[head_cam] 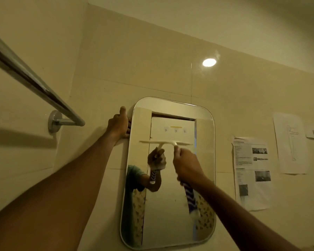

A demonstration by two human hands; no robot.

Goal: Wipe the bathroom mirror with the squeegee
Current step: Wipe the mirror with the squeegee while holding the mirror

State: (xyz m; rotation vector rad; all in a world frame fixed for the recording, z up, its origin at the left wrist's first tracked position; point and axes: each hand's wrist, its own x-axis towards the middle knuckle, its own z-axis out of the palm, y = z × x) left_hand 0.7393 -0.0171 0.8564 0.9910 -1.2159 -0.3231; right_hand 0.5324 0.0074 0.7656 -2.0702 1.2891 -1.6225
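A rounded rectangular mirror (170,214) hangs on the tiled wall. My right hand (186,165) is shut on the handle of a pale squeegee (184,144), whose thin blade lies level against the glass in the mirror's upper half. A blue and white striped cloth (189,198) hangs down below that same hand. My left hand (118,125) grips the mirror's upper left edge, thumb up. The glass reflects the hand, the squeegee and a door.
A chrome towel rail (31,80) runs from the upper left to a wall mount (53,121) left of the mirror. Printed paper sheets (251,173) and a line drawing (291,144) are stuck on the wall to the right. A lamp reflection (209,62) shines above.
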